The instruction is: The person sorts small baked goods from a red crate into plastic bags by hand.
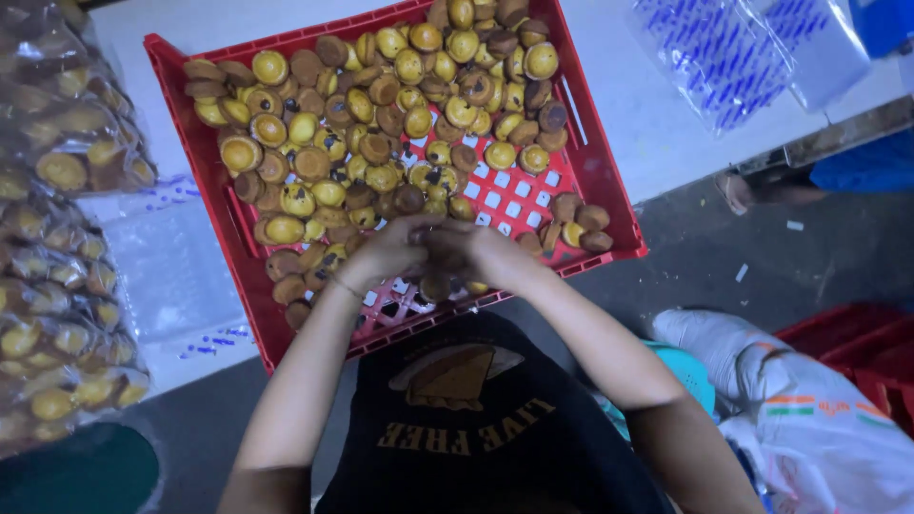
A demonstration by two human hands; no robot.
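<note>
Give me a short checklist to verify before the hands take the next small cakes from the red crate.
1. Both hands over the crate: ok; left hand and right hand meet above its near edge.
2. Cakes within reach: ok; small round cakes fill the red crate.
3. What the hands hold: cannot tell; fingers cover it.
4. Empty bags available: ok; clear bags lie on the table.
5. Crate fully on the table: not ok; its near corner overhangs the edge.

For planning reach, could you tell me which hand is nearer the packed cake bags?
Left. The left hand lies right of the packed cake bags; the right hand sits farther right, touching it.
</note>
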